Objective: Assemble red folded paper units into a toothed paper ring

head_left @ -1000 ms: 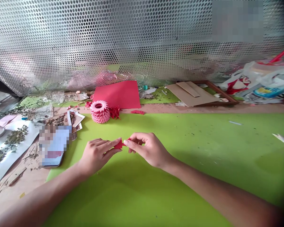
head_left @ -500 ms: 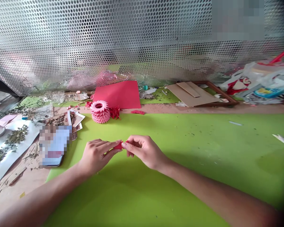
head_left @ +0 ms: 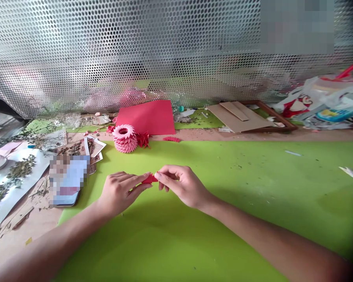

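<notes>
Between my two hands is a small piece of folded red paper (head_left: pixel 149 179), partly covered by fingers. My left hand (head_left: pixel 122 190) pinches its left end between thumb and fingers. The thumb and forefinger of my right hand (head_left: pixel 179 184) are closed on its right end. Both hands are above the green sheet (head_left: pixel 176 239). Beyond them stands a ring-shaped stack of folded pink paper pieces (head_left: pixel 126 141), with dark red folded pieces (head_left: pixel 143 139) beside it. A short row of red folded paper (head_left: pixel 171 139) lies to their right.
A red paper sheet (head_left: pixel 153 117) leans near the perforated metal screen (head_left: pixel 164 47). At left are a phone (head_left: pixel 70 180), photo cards (head_left: pixel 96 147) and dried plants (head_left: pixel 20 172). Brown boards (head_left: pixel 235 117) on a frame and plastic bags (head_left: pixel 320 102) are at back right.
My right hand has shifted slightly right and up, and more of the red paper shows between the hands. My left hand is nearly still.
</notes>
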A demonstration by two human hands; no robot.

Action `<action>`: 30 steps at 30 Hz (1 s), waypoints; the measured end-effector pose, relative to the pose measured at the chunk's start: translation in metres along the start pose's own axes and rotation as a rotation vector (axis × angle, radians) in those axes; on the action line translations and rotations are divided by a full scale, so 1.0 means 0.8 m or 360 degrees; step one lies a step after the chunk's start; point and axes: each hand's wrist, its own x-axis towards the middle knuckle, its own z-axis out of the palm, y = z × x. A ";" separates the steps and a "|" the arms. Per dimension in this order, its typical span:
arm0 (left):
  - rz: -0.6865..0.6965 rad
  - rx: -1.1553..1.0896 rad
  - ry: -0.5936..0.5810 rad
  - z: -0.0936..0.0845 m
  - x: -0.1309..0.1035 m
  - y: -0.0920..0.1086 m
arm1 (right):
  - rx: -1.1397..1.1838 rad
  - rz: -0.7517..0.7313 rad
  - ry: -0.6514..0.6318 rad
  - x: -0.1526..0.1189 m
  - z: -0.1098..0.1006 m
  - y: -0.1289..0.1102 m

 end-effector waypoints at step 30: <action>0.0025 0.0008 0.0130 -0.004 0.005 0.002 | 0.0169 -0.0050 -0.0101 -0.005 0.012 0.002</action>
